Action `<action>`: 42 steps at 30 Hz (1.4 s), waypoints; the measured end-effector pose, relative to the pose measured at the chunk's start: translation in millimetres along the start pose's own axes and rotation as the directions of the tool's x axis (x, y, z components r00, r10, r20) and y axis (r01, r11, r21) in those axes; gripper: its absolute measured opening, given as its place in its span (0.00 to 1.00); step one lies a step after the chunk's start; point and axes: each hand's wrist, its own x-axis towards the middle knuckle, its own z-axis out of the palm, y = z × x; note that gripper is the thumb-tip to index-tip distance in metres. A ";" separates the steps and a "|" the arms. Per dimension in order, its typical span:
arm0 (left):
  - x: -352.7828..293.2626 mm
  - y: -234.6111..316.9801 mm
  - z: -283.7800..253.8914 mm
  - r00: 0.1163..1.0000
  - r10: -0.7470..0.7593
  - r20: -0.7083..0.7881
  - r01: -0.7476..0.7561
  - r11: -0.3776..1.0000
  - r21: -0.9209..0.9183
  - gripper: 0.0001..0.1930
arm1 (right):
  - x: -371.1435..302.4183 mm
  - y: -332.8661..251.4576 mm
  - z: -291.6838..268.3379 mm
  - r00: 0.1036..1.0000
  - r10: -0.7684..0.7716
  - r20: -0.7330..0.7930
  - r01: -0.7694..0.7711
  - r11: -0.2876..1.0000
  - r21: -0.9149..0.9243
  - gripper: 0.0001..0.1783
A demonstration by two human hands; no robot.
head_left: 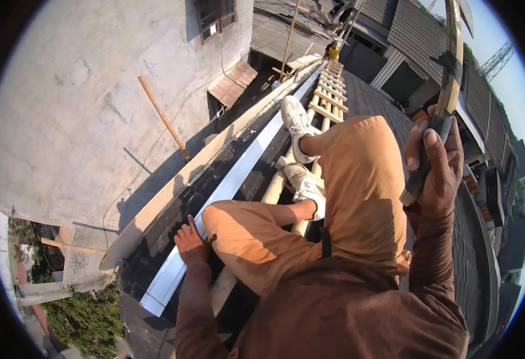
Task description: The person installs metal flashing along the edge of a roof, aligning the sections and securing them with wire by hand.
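Note:
My right hand is raised on the right, its fingers wrapped round the wooden handle of a hammer. Dark tape binds parts of the handle, and part of its metal head shows at the upper edge. Low on the left, my left hand rests with fingers apart on a long, shiny metal flashing strip. The strip runs from near my left forearm up the roof toward the far end. My bent legs lie between the two hands, beside the strip.
A wooden ladder lies along the roof under my shoes. Dark roof tiles flank the strip, with a long board at the roof's left edge. Beyond stand a grey wall and a wooden pole. Another person is at the far end.

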 end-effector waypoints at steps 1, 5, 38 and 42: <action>-0.1 0.2 -1.0 1.000 -0.005 0.013 0.005 1.000 -0.017 0.54 | 1.6 -4.3 -0.2 0.999 -0.031 0.014 0.031 0.999 -0.007 0.31; -0.4 0.6 -5.2 0.999 -0.022 0.026 0.023 0.999 -0.048 0.54 | 6.4 -9.0 12.2 0.994 -0.086 0.068 0.073 0.981 0.178 0.31; 14.9 11.4 -17.1 0.985 -0.070 0.157 0.074 0.997 -0.025 0.37 | 36.3 126.2 161.8 0.080 0.308 0.948 -0.954 -0.252 0.162 0.26; 15.0 11.7 -13.9 0.959 -0.110 0.260 0.134 0.988 -0.076 0.33 | 36.9 132.1 164.7 0.029 0.259 0.965 -0.962 -0.253 0.097 0.25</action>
